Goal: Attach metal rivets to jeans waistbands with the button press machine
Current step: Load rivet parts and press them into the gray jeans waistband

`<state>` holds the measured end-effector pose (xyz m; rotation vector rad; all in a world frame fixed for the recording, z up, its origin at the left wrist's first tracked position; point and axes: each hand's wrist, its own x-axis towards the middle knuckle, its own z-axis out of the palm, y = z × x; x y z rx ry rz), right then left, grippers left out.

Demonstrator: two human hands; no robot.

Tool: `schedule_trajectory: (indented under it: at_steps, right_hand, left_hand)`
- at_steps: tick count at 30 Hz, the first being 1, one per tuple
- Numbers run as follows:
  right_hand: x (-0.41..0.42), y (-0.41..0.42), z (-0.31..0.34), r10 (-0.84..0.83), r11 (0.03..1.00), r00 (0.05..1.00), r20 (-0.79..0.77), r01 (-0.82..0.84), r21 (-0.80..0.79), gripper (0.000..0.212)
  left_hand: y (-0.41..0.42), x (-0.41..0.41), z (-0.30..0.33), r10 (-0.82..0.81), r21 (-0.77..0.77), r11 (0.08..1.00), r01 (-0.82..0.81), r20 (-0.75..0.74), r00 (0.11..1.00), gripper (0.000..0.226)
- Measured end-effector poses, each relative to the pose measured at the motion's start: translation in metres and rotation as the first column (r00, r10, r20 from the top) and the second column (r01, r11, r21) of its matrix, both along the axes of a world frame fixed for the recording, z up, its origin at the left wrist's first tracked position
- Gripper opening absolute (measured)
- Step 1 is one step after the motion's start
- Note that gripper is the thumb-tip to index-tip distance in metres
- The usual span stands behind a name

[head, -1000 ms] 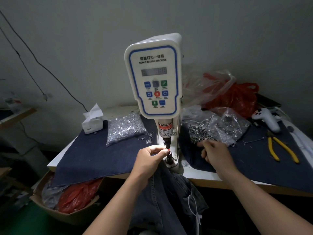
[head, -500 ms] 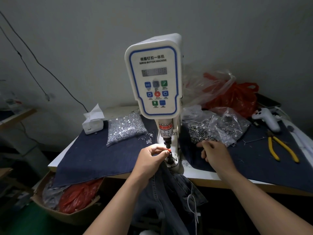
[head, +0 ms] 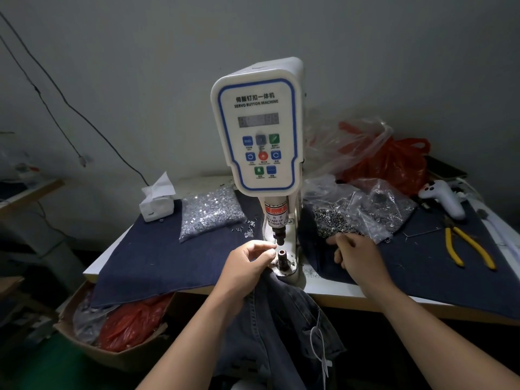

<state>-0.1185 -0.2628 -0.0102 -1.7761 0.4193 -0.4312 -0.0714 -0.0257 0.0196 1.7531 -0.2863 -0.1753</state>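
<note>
The white servo button machine (head: 261, 130) stands at the table's middle, its upper punch (head: 280, 238) a short gap above the dark lower die (head: 282, 257). My left hand (head: 247, 267) is just left of the die, thumb and fingertips pinching a small shiny rivet part. Dark jeans (head: 281, 322) hang from the die's base down over the table edge, under my left wrist. My right hand (head: 356, 256) rests on the denim cloth with fingers curled at the edge of a pile of dark rivets (head: 333, 220). What those fingers hold is hidden.
A bag of silver tacks (head: 209, 211) and a tissue box (head: 156, 204) lie left of the machine. Clear bags (head: 388, 209), a red bag (head: 394, 164), a white controller (head: 443, 198) and yellow pliers (head: 467, 247) lie right. A cardboard box (head: 118, 350) sits under the table.
My left hand has drawn back a little to the left, so the lower die's top now shows. My right hand has stayed at the rivet pile.
</note>
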Motion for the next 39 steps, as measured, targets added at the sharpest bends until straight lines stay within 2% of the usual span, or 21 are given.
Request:
schedule_trajectory:
  at_steps: [4,7,8,10,11,12,13,14,16,18,19,20,21,24,26,27,29,31,33,36,39]
  right_hand:
    - [-0.008,0.004,0.013,0.078,0.997,0.997,0.019,-0.078,-0.020,0.026]
    - [-0.026,0.021,0.028,0.274,0.958,0.959,0.071,-0.265,-0.112,0.008]
    - [-0.035,0.029,0.029,0.387,0.910,0.922,0.011,-0.379,-0.169,0.011]
    - [-0.053,0.047,0.034,0.535,0.741,0.806,-0.255,-0.592,-0.317,0.052]
    - [-0.060,0.054,0.035,0.553,0.656,0.751,-0.360,-0.659,-0.368,0.055]
    - [-0.064,0.057,0.039,0.567,0.616,0.725,-0.392,-0.689,-0.383,0.044]
    - [-0.068,0.058,0.045,0.590,0.635,0.718,-0.370,-0.695,-0.337,0.028]
    - [-0.071,0.056,0.052,0.626,0.696,0.715,-0.310,-0.692,-0.191,0.015]
    - [-0.075,0.050,0.069,0.670,0.742,0.719,-0.183,-0.647,0.174,0.021]
    - [-0.079,0.045,0.085,0.674,0.724,0.721,-0.158,-0.603,0.336,0.026]
    - [-0.079,0.044,0.091,0.668,0.726,0.726,-0.164,-0.587,0.358,0.027]
    - [-0.079,0.044,0.097,0.662,0.732,0.728,-0.179,-0.576,0.364,0.026]
    - [-0.079,0.044,0.102,0.660,0.732,0.729,-0.185,-0.568,0.376,0.025]
    - [-0.074,0.044,0.108,0.663,0.713,0.729,-0.172,-0.545,0.441,0.030]
    - [-0.073,0.048,0.107,0.654,0.754,0.716,-0.246,-0.586,0.298,0.023]
    - [-0.073,0.049,0.104,0.636,0.770,0.717,-0.286,-0.616,0.167,0.027]
    - [-0.073,0.051,0.097,0.495,0.785,0.825,-0.273,-0.560,-0.265,0.035]
    - [-0.080,0.057,0.096,0.365,0.738,0.930,0.047,-0.259,-0.623,0.028]
    - [-0.095,0.068,0.096,0.435,0.730,0.867,0.244,-0.181,-0.660,0.020]
    - [-0.108,0.085,0.094,0.567,0.729,0.816,0.109,-0.436,-0.527,0.024]
    - [-0.107,0.089,0.086,0.435,0.805,0.886,0.162,-0.302,-0.511,0.022]
  left_hand:
    - [0.012,-0.011,0.008,0.027,-0.061,0.997,-0.038,-0.179,0.983,0.013]
    - [0.022,-0.020,0.024,-0.038,-0.243,0.969,-0.052,-0.352,0.935,0.014]
    - [0.024,-0.022,0.031,-0.061,-0.297,0.953,-0.060,-0.383,0.922,0.012]
    - [0.028,-0.026,0.046,-0.119,-0.388,0.920,-0.051,-0.402,0.908,0.008]
    - [0.030,-0.029,0.054,-0.151,-0.414,0.910,-0.026,-0.389,0.909,0.013]
    - [0.033,-0.033,0.062,-0.177,-0.412,0.911,0.014,-0.361,0.916,0.020]
    - [0.039,-0.036,0.068,-0.198,-0.362,0.929,0.078,-0.307,0.931,0.028]
    - [0.047,-0.038,0.073,-0.218,-0.244,0.956,0.162,-0.225,0.950,0.035]
    - [0.069,-0.041,0.080,-0.319,0.175,0.928,0.329,-0.081,0.944,0.048]
    - [0.085,-0.047,0.084,-0.475,0.533,0.706,0.467,-0.133,0.870,0.048]
    - [0.089,-0.049,0.082,-0.515,0.594,0.614,0.519,-0.197,0.834,0.036]
    - [0.092,-0.053,0.080,-0.530,0.580,0.598,0.553,-0.231,0.816,0.022]
    - [0.094,-0.057,0.076,-0.533,0.506,0.649,0.568,-0.231,0.814,0.013]
    - [0.094,-0.067,0.054,-0.468,-0.022,0.879,0.477,-0.242,0.850,0.031]
    - [0.086,-0.075,0.046,-0.432,-0.329,0.884,0.332,-0.307,0.848,0.032]
    - [0.080,-0.078,0.045,-0.384,-0.386,0.889,0.245,-0.340,0.858,0.028]
    - [0.065,-0.078,0.048,-0.268,-0.415,0.907,0.075,-0.430,0.862,0.027]
    - [0.055,-0.076,0.052,-0.244,-0.456,0.890,-0.013,-0.498,0.832,0.037]
    - [0.048,-0.074,0.060,-0.284,-0.505,0.863,-0.026,-0.526,0.802,0.042]
    - [0.038,-0.071,0.069,-0.300,-0.507,0.862,-0.012,-0.530,0.793,0.045]
    - [0.033,-0.062,0.070,-0.211,-0.435,0.899,-0.050,-0.531,0.821,0.035]
